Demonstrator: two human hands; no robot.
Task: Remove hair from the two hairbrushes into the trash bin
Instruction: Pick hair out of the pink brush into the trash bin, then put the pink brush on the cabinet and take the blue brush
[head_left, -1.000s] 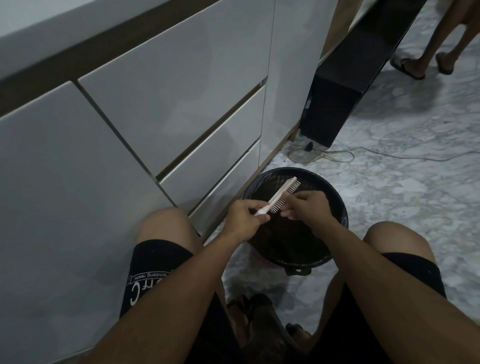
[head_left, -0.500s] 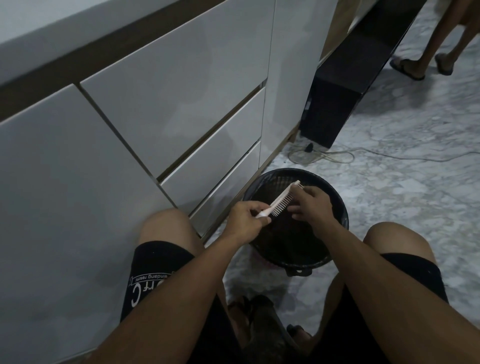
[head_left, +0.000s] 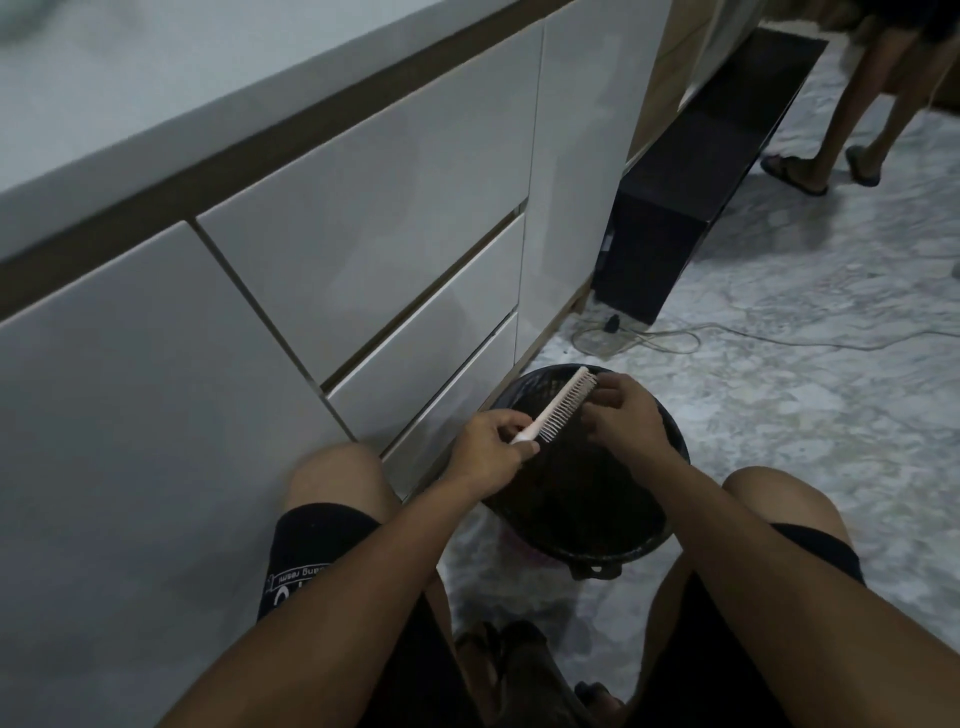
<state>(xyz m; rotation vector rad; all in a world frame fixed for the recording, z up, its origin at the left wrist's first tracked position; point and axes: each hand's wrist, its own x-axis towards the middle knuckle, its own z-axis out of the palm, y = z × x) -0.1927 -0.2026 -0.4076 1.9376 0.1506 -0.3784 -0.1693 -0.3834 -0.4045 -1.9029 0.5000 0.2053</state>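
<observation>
Our left hand (head_left: 488, 449) fingers clamp the light, stiff hairbrush (head_left: 558, 406) by its handle, while our right hand (head_left: 626, 415) fingers pinch at the bristles near its tip, over the trash bin (head_left: 670, 538).

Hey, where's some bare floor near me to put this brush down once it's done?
Bare marble lies right of the trash bin, beyond your right knee. Crowded: the strip between bin and white cabinet, and ahead, where a cable lies by the black box.

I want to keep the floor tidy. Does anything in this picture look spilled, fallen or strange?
Little stands out. The left hand holds the hairbrush over the black trash bin while the right hand picks at its bristles. Only a loose white cable lies tangled on the floor beyond the bin.
</observation>
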